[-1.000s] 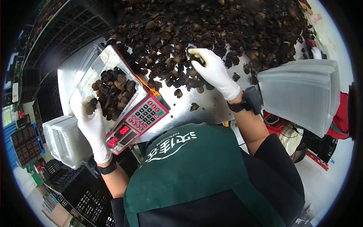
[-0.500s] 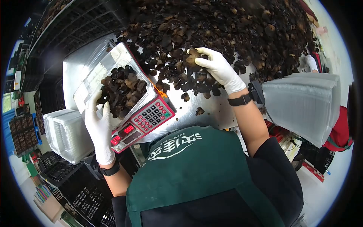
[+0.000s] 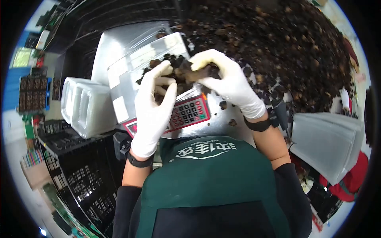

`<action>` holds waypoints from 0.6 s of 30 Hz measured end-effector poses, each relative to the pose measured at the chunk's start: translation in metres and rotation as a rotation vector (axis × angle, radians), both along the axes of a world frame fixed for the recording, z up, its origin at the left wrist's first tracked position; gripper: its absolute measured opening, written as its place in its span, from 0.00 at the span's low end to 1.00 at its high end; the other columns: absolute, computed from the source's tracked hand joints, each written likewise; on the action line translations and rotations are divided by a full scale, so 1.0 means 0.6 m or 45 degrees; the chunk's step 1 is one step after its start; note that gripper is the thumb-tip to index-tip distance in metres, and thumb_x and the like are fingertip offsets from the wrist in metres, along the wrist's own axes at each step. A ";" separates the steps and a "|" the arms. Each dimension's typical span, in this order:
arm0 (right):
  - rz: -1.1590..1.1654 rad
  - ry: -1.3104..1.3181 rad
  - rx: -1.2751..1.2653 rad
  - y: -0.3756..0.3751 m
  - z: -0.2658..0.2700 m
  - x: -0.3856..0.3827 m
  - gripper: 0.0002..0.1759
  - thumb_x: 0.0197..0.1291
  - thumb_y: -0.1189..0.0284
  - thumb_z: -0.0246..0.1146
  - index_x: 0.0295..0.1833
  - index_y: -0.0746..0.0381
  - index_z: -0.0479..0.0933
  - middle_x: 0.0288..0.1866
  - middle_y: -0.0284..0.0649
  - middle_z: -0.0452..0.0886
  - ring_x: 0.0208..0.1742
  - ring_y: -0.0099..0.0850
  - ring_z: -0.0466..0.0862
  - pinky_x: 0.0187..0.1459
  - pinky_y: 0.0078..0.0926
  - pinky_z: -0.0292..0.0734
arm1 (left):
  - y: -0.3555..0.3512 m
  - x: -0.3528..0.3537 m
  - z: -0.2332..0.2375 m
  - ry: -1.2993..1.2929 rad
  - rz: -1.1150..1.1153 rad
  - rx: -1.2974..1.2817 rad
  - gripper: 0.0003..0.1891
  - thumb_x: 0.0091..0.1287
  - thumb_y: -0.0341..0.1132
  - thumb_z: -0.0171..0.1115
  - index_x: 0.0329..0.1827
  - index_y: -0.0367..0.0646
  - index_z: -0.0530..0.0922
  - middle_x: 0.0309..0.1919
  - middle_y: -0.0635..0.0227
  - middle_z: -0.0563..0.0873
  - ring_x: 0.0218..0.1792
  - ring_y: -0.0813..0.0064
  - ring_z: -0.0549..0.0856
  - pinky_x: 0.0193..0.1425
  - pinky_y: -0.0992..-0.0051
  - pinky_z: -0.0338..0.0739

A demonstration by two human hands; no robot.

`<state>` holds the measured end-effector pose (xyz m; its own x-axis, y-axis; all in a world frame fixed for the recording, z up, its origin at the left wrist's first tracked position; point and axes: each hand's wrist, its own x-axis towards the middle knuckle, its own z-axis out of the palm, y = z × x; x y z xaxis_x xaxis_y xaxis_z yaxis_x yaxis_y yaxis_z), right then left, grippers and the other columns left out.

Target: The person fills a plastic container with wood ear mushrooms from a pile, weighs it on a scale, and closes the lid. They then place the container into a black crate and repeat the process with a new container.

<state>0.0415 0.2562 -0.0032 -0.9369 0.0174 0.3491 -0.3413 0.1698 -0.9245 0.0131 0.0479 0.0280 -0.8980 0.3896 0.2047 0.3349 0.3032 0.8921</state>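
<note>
A heap of dark wood ear mushrooms (image 3: 182,85) sits on the digital scale (image 3: 189,113), partly hidden by my hands. At the near left side of that heap, my gloved left hand (image 3: 154,105) curves over it, thumb and fingers apart. My gloved right hand (image 3: 228,81) is above the heap's right side, with a brownish wood ear mushroom (image 3: 198,73) pinched between thumb and fingers. My left hand hides much of the scale's display and part of its keypad.
Loose wood ear mushrooms (image 3: 274,43) spread thickly over the metal table (image 3: 226,129). Stacked clear plastic trays stand at left (image 3: 89,105) and right (image 3: 327,144). Black crates (image 3: 93,178) are at lower left. Another person's gloved hand (image 3: 345,99) shows at far right.
My right hand has moved left from the loose mushrooms to the heap on the scale, carrying a mushroom. My left hand has shifted over the heap's near side. The camera view has shifted.
</note>
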 end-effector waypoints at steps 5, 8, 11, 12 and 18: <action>0.212 0.256 0.426 -0.085 -0.044 -0.060 0.26 0.64 0.84 0.52 0.67 0.60 0.77 0.65 0.47 0.80 0.66 0.42 0.80 0.68 0.37 0.74 | -0.064 -0.030 -0.022 0.148 0.264 -0.107 0.23 0.70 0.26 0.62 0.68 0.41 0.76 0.57 0.63 0.85 0.53 0.74 0.84 0.58 0.71 0.76; 0.274 0.055 0.336 -0.087 -0.021 -0.051 0.29 0.66 0.82 0.48 0.73 0.60 0.72 0.71 0.48 0.76 0.72 0.41 0.75 0.75 0.35 0.67 | -0.101 -0.035 -0.034 0.212 0.338 -0.207 0.22 0.69 0.26 0.62 0.66 0.41 0.77 0.54 0.61 0.86 0.55 0.72 0.84 0.60 0.70 0.76; 0.139 -0.037 0.263 -0.055 -0.004 -0.051 0.33 0.59 0.85 0.55 0.73 0.61 0.71 0.70 0.46 0.78 0.71 0.38 0.77 0.74 0.33 0.68 | -0.132 -0.035 -0.042 0.216 0.478 -0.217 0.21 0.67 0.26 0.62 0.64 0.41 0.78 0.53 0.60 0.86 0.56 0.69 0.85 0.62 0.68 0.77; 0.082 -0.095 0.176 -0.049 0.003 -0.049 0.31 0.60 0.86 0.56 0.71 0.62 0.73 0.67 0.46 0.81 0.68 0.35 0.81 0.71 0.32 0.71 | -0.146 -0.042 -0.044 0.216 0.505 -0.201 0.21 0.67 0.26 0.62 0.64 0.41 0.78 0.54 0.60 0.86 0.56 0.69 0.85 0.62 0.68 0.77; -0.062 -0.167 0.149 -0.048 -0.008 -0.065 0.22 0.65 0.81 0.62 0.65 0.63 0.78 0.46 0.40 0.88 0.46 0.24 0.87 0.53 0.23 0.81 | -0.168 -0.084 -0.025 0.242 0.576 -0.150 0.20 0.70 0.27 0.62 0.65 0.41 0.78 0.55 0.62 0.86 0.56 0.73 0.85 0.62 0.71 0.78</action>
